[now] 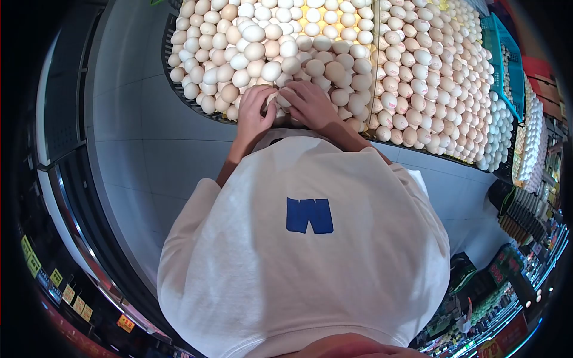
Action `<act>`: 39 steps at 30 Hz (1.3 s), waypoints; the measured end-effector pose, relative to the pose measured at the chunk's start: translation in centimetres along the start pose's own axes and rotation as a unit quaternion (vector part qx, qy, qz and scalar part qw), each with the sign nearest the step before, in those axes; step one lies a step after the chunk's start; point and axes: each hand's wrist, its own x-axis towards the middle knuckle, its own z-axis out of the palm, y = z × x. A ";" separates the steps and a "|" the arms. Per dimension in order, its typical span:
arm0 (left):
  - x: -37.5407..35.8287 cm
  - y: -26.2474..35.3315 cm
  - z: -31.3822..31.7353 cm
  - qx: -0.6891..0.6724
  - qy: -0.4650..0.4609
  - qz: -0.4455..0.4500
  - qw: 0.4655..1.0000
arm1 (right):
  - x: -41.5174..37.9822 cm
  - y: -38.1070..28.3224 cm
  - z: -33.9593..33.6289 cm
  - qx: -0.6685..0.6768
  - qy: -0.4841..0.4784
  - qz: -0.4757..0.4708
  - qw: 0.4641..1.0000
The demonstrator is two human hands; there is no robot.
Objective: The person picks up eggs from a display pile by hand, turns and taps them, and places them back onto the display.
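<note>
Both my hands are at the near edge of a heap of loose white and pale brown eggs (253,51). With curled fingers, my left hand (255,110) is around an egg, most of which the fingers and thumb hide. Close beside it, my right hand (311,106) has its bent fingers on a pale egg (284,99). The two hands nearly meet. More eggs lie right in front of the fingertips, and shadow falls over those by my right hand.
A dark basket rim (206,110) borders the heap on the left. Right of a thin divider (374,65) stand rows of brown eggs (430,77), some with red stamps. Bluish eggs (496,134) and a teal crate (504,65) are farther right. Grey tiled floor (128,101) shows at left.
</note>
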 end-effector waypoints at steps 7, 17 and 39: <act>-0.4 0.6 -0.3 0.002 -0.027 -0.007 1.000 | -0.3 0.2 -0.1 0.046 -0.016 0.011 0.999; 0.2 0.6 0.1 -0.006 -0.053 0.023 0.998 | 0.8 -0.1 -2.6 0.095 -0.015 0.034 0.995; 0.6 -0.5 -1.1 0.023 -0.121 0.027 0.992 | 10.3 28.9 -7.3 -0.267 0.035 0.155 0.951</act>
